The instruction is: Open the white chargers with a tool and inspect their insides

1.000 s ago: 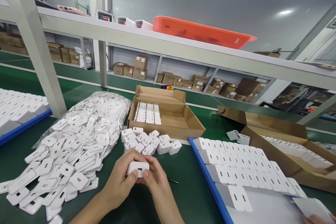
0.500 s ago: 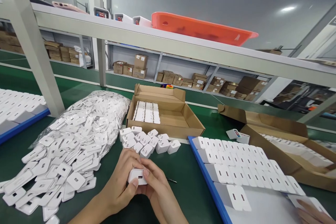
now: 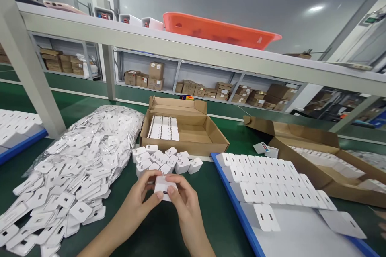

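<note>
between left hand (image 3: 137, 204) and right hand (image 3: 186, 202), white block (image 3: 162, 184), illegible carton labels (image 3: 158, 66)

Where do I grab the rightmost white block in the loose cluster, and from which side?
Probably pinch the rightmost block across its front and back faces, coming from the right: that side is exposed, while neighbouring blocks crowd its left.

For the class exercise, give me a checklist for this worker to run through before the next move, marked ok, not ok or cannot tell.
1. White block held between left hand and right hand: ok.
2. Whole block visible: not ok, the hands cover part.
3. Block fully closed: cannot tell.
4. Slotted plates beside the left hand: ok.
5. Pronged blocks grouped before the cardboard box: ok.
6. Pieces on the blue-edged tray aligned: not ok, one white piece lies askew.
</note>
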`<state>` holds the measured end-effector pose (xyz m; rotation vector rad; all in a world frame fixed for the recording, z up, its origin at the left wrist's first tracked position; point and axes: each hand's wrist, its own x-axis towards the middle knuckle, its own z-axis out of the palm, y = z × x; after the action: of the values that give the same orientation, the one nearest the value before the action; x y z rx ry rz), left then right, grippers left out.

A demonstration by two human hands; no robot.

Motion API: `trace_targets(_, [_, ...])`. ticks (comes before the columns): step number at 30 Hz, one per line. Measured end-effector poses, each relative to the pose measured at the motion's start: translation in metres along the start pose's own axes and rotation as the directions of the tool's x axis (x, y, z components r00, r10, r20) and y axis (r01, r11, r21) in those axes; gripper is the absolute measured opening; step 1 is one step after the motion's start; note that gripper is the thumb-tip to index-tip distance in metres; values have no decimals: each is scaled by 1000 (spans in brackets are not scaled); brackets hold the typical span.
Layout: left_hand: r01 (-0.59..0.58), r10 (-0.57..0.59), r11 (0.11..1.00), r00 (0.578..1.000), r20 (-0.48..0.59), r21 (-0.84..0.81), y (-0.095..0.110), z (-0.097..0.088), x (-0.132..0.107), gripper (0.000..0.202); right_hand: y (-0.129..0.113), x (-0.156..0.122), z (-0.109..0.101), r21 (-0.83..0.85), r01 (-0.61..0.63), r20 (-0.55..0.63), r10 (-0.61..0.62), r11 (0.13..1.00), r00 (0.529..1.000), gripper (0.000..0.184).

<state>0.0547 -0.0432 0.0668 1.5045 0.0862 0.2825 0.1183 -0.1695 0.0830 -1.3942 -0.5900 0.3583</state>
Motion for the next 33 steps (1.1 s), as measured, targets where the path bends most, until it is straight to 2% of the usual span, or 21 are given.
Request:
trace_targets(2, [104,-102,990,994,29,-92,4,-3,3,41,2,3,-7,-104,-8,18,10,995,1000,34])
trace_targets(5, [122,-126,986,992,-31,-111,8,-10,7,48,5,8,-21,-381,-29,3,32,924,999,45])
trace_targets(7, [90,-99,992,990,-105,-85,10,-17,9,49,9,10,-31,-648,16,36,9,761,999,43])
trace_targets(8, [70,-79,995,987,-141,-68,11,-21,10,49,12,11,-35,-765,67,84,-4,640,996,36])
trace_targets(10, [34,-39,999,981,-193,-30,12,-30,12,49,21,13,-39,-892,179,190,-16,416,982,16])
trace_targets(11, [17,-19,1000,978,-205,-11,13,-34,13,49,26,14,-39,-915,214,220,-23,342,975,9])
trace_targets(13, [-10,18,999,978,-210,35,13,-40,13,49,32,16,-37,-927,232,226,-56,294,973,16])
trace_targets(16, [-46,74,990,974,-214,134,13,-42,14,48,26,16,-35,-925,216,185,-126,314,975,19])
trace_targets(18, [-64,107,978,970,-217,196,13,-40,14,46,10,12,-36,-911,222,159,-201,347,967,18])
trace_targets(20, [-76,130,967,968,-215,243,13,-36,14,45,-8,3,-36,-892,286,193,-277,351,941,17])
trace_targets(21, [-81,138,962,967,-212,260,12,-35,15,44,-17,-2,-34,-885,334,236,-308,324,922,16])
trace_targets(23, [-87,151,953,967,-207,291,12,-33,15,42,-30,-11,-28,-884,414,330,-339,215,881,16])
trace_targets(25, [-94,160,946,968,-193,311,12,-32,14,40,-37,-17,-21,-892,442,387,-349,93,854,20])
trace_targets(27, [-111,173,941,970,-174,320,12,-31,13,39,-39,-17,-14,-897,443,414,-343,6,843,24])
trace_targets(30, [-145,200,936,969,-147,320,12,-29,12,36,-38,-14,-8,-895,440,436,-340,-70,833,29])
trace_targets(33, [-162,217,927,967,-132,338,11,-27,12,34,-39,-12,-8,-898,427,437,-342,-107,832,30])
